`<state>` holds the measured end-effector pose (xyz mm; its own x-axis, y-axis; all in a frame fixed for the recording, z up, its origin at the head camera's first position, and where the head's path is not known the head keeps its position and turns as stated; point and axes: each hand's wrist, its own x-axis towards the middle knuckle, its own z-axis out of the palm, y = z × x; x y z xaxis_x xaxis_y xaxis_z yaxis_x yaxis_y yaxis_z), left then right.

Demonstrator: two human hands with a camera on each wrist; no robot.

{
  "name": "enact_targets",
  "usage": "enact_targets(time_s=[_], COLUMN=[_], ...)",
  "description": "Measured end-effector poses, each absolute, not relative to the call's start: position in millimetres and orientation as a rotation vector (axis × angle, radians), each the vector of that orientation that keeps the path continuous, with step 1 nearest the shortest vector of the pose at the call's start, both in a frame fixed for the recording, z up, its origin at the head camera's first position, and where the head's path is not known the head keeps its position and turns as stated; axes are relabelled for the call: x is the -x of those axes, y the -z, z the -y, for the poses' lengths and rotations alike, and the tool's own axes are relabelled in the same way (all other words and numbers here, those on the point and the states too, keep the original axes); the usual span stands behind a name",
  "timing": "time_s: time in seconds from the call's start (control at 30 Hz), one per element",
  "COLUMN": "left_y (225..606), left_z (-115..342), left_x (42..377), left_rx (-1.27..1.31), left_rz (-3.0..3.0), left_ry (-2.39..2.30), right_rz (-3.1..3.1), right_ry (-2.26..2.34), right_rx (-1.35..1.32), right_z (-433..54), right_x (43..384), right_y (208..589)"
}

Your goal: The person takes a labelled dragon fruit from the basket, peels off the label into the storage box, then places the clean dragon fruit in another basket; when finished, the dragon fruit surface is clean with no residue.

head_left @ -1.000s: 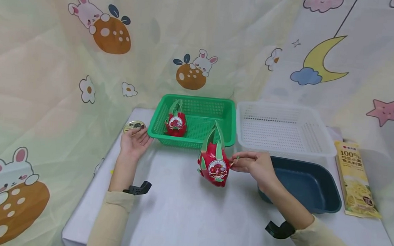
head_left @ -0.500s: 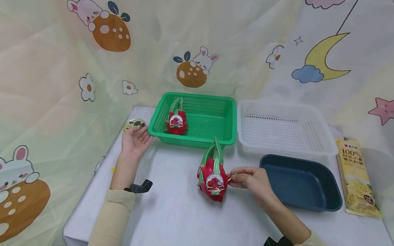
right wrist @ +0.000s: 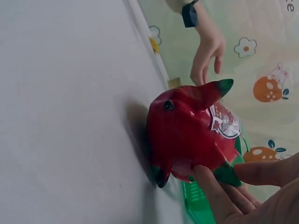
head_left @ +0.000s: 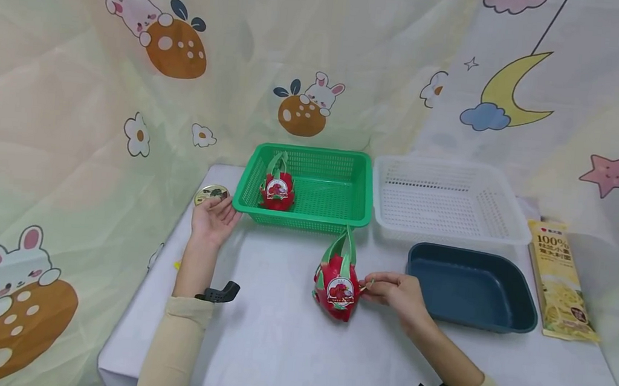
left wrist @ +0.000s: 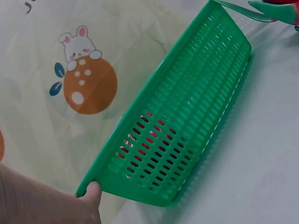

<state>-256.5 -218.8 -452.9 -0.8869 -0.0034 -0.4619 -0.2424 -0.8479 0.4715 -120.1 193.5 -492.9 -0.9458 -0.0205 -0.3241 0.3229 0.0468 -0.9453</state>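
Observation:
A red dragon fruit [head_left: 337,289] with long green leaves and a round label is at the middle of the white table, in front of the green basket [head_left: 315,222]. By one of its side scales, my right hand [head_left: 397,294] pinches it between thumb and fingers. The right wrist view shows the fruit's red underside [right wrist: 180,133] close to the cloth; whether it touches cannot be told. Another dragon fruit [head_left: 277,191] stands inside the basket at the left. At the basket's front left corner my left hand [head_left: 212,222] touches the rim, fingers fairly straight, palm showing.
To the right of the green basket stands a white basket [head_left: 450,234]. A dark blue tub [head_left: 469,317] sits before it, beside a yellow pasta packet [head_left: 561,282]. A round tin [head_left: 211,194] lies behind my left hand. A printed cloth [head_left: 232,60] hangs behind the table.
My right hand has brought the dragon fruit down and nearer to me, then slightly right. My left hand has stayed at the green basket's corner.

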Motion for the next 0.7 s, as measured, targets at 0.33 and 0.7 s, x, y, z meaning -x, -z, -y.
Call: enact_targets(time_s=[0.33, 0.7], left_y=[455, 441], left_z=[216, 198], left_x=[254, 235], left_rx=[0.799, 1.062], left_rz=[-0.852, -0.842], left_ry=[-2.801, -2.954], right_rz=[-2.056, -2.445], right_ry=[1.986, 1.899], right_rx=[-0.202, -0.074], right_z=[-196, -199], right_x=[122, 131], right_y=[495, 477])
